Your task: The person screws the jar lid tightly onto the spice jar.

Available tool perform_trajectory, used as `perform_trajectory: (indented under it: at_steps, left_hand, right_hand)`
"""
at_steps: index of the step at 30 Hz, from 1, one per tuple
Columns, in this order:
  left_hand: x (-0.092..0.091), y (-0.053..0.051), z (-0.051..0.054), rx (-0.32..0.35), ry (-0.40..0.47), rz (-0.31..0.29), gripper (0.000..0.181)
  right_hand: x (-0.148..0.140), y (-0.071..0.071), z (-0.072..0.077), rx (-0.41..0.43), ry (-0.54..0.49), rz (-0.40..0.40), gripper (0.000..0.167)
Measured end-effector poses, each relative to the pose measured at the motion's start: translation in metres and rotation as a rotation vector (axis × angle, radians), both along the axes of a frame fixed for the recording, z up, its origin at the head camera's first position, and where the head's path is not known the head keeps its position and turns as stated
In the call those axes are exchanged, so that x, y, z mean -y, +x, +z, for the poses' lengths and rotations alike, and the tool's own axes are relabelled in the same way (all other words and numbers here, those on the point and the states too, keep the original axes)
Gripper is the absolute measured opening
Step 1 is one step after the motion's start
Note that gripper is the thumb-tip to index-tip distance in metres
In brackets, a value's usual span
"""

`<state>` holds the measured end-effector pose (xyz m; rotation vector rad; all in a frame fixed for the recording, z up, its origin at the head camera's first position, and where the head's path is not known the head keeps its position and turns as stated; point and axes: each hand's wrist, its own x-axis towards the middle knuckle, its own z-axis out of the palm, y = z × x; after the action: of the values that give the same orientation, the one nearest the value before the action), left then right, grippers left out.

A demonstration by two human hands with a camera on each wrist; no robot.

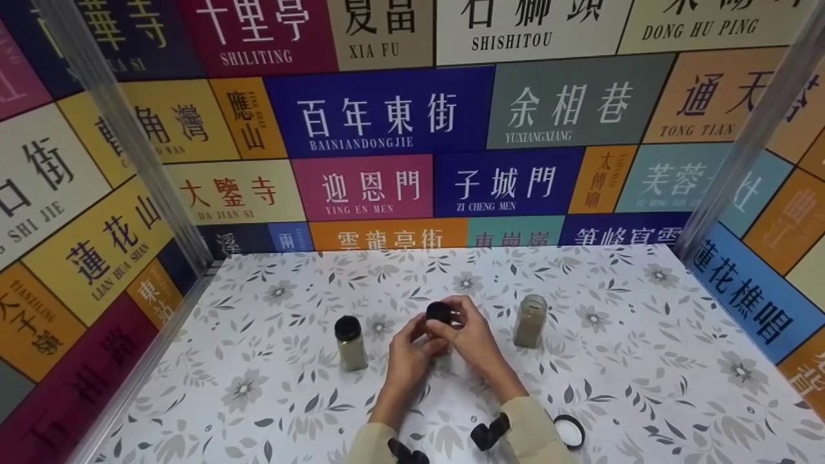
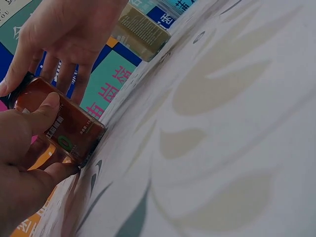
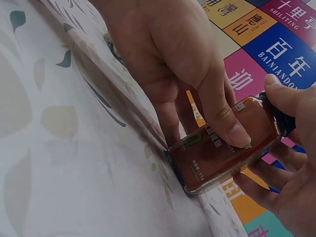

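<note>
Both forearms reached in from the near edge, hands meeting mid-worktop (image 1: 283,403). Left hand (image 1: 411,353) gripped the body of a square glass jar (image 3: 210,160), thumb pressed across its label; right hand (image 1: 470,332) held its black cap (image 1: 439,311), thumb on the cap's side. Jar tilted, red-brown contents, base close to the worktop; couldn't tell if touching. To the left, a capped jar (image 1: 352,351), upright, pale tan contents. To the right, an uncapped jar (image 1: 530,323), upright, brownish contents. Loose black lid (image 1: 581,435), white inside, lay beside the right sleeve (image 1: 538,428).
</note>
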<state>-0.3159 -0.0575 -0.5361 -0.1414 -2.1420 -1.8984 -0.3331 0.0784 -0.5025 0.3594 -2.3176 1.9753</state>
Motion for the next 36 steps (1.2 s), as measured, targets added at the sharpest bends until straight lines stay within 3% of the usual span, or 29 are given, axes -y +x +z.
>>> perform_trajectory:
  at_steps: [10, 21, 28, 36]
  left_hand:
    - [0.0, -0.0003, 0.001, 0.064, 0.116, -0.049, 0.057]
    - [0.0015, -0.0021, -0.0007, 0.036, -0.039, 0.002, 0.053]
    - [0.001, -0.0015, 0.0, 0.036, -0.03, -0.003, 0.053]
    - [0.0013, -0.0011, -0.0002, 0.055, -0.005, -0.026, 0.055]
  right_hand:
    - [-0.0052, -0.001, 0.001, -0.04, 0.03, 0.066, 0.044]
    - [-0.0035, -0.0014, 0.0006, -0.066, 0.039, 0.039, 0.041]
    - [-0.0033, -0.0007, 0.0008, -0.063, 0.03, 0.031, 0.042]
    - [-0.0027, -0.0016, 0.0008, -0.055, 0.161, 0.051, 0.051]
